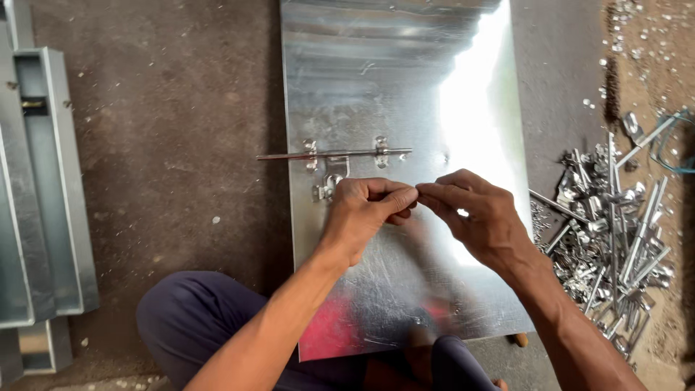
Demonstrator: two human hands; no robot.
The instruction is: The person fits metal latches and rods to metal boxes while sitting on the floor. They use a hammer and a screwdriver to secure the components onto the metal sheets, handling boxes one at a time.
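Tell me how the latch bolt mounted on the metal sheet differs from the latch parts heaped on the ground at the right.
The mounted latch bolt is one piece, lying level in brackets on the metal sheet. The heaped latch parts are many, loose, and pointing every way on the dirt. Both are shiny silver metal.

The metal sheet (376, 80) is bright silver-grey, streaked with faint darker bands near its top and washed out to white glare down its right half; near its lower edge it carries a blurred red and pink reflection. The sliding bolt latch (334, 154) on it is shiny silver, as is the heap of loose latch parts (615, 239) at the right. The floor (166, 130) is dull brown-grey with pale specks, turning sandier tan at the far right. The folded metal frames (43, 188) at the left are matte grey. The trousers (195, 311) are dark navy blue.
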